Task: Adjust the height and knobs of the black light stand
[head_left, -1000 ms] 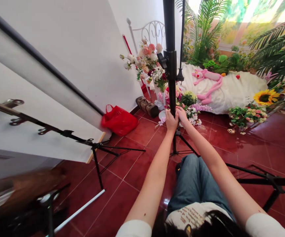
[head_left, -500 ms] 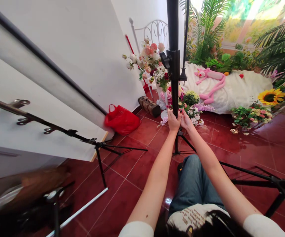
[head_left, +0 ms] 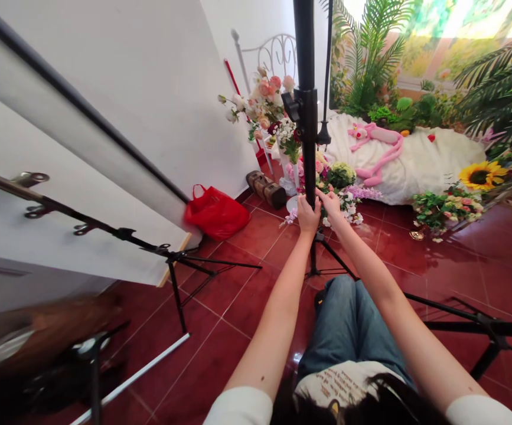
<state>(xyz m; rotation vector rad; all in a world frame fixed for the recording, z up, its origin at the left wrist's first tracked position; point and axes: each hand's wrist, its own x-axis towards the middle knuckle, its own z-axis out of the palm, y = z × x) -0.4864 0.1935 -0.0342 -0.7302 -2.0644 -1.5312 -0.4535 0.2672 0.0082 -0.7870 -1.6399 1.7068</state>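
A black telescoping stand (head_left: 306, 71) rises upright in front of me, a clamp collar with a knob (head_left: 292, 107) on its upper part. My left hand (head_left: 309, 217) is closed around the pole below that collar. Just to the right of it is my right hand (head_left: 330, 205), its fingers apart and their tips close to the pole. Whether those tips touch it I cannot tell. A black plug on a cord (head_left: 323, 133) hangs beside the pole. The stand's lower legs (head_left: 320, 237) show beneath my hands.
A second black stand (head_left: 176, 257) with clamps on its bar is at left, near a red bag (head_left: 218, 212). More stand legs (head_left: 486, 324) lie right. Artificial flowers (head_left: 339, 177), a white-draped mound (head_left: 437, 159) and a pink plush toy (head_left: 382, 136) are behind. A white rod (head_left: 144, 369) lies on the floor.
My right hand's fingers have spread and shifted up a little beside the pole. My left hand keeps its hold. The whole view has shifted slightly.
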